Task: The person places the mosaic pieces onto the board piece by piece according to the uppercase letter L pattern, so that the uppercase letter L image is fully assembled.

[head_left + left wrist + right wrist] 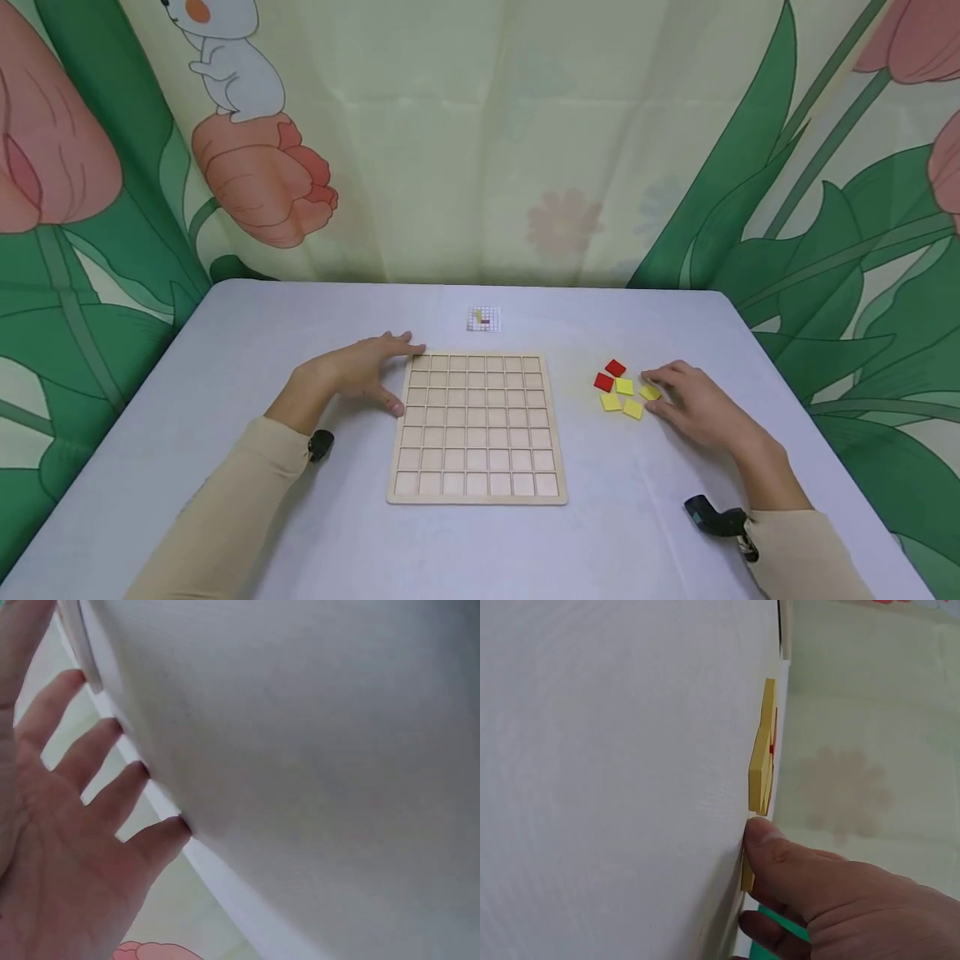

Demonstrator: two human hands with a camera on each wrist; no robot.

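A square wooden grid board lies flat on the table with bare cells. My left hand rests at its upper left corner, fingers spread, thumb at the left edge; the left wrist view shows the fingers extended. To the right of the board, my right hand pinches a yellow square tile between thumb and index finger, low at the tabletop. Beside it lie several other yellow tiles and two red tiles. In the right wrist view the thumb partly covers the pinched tile.
A small printed grid card with coloured squares lies beyond the board. The table has a white cover. Behind it hangs a curtain printed with flowers and leaves. Black wrist devices sit at both sleeves.
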